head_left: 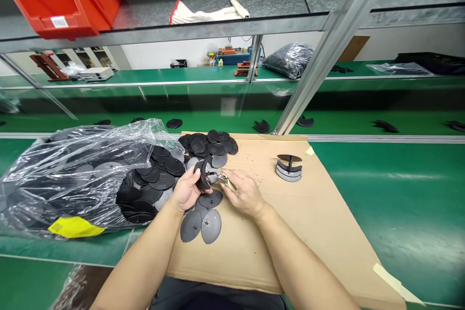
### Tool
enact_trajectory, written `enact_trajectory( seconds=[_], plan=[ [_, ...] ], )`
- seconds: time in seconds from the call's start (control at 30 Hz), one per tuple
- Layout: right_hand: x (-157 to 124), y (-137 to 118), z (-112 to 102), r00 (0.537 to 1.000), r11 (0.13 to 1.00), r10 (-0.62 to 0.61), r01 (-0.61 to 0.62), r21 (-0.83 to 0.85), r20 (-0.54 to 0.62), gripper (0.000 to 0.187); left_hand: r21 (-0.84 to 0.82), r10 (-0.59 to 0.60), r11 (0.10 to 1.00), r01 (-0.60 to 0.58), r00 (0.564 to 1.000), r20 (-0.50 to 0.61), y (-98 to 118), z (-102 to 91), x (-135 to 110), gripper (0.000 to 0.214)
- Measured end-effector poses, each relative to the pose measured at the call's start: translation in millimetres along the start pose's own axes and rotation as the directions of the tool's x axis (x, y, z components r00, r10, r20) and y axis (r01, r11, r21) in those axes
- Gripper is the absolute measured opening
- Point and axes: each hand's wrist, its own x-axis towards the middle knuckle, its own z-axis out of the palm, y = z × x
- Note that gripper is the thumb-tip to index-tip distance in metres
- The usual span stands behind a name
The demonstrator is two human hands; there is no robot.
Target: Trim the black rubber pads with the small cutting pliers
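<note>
My left hand [187,190] is closed on a black curved plastic part [200,175], held up over the cardboard. In my right hand [246,193] is a pair of small pliers [228,182] with pale handles, gripped by the fingers. Their metal jaws reach the dark stem of the curved part; whether they are closed on it I cannot tell. Just below my hands lie several grey oval discs [211,226]. A heap of black oval discs [209,144] sits behind them. More discs spill from a transparent plastic bag [83,155] left of my left hand.
Brown cardboard [290,232] covers the green bench [385,193]. At its right stands a stacked part of curved pieces and a disc [289,170]. Black pieces [261,126] are spaced along the green strip behind. A metal post [327,53] slants up; an orange bin [87,0] sits overhead.
</note>
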Motion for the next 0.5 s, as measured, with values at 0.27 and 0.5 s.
enact_trajectory(
  seconds=[0.27,0.5],
  plan=[
    [-0.5,3.9,1.1,0.998,0.999,0.035,-0.034,-0.03,0.047,0.04,0.031,0.026,0.999,-0.026,0.999,-0.023,-1.7,-1.2,1.8,0.032],
    [-1.2,0.1,2.1,0.99,0.988,0.143,-0.142,0.067,-0.012,0.034,-0.003,0.159,0.987,-0.16,0.983,-0.092,1.8,1.9,4.9,0.037]
  ],
)
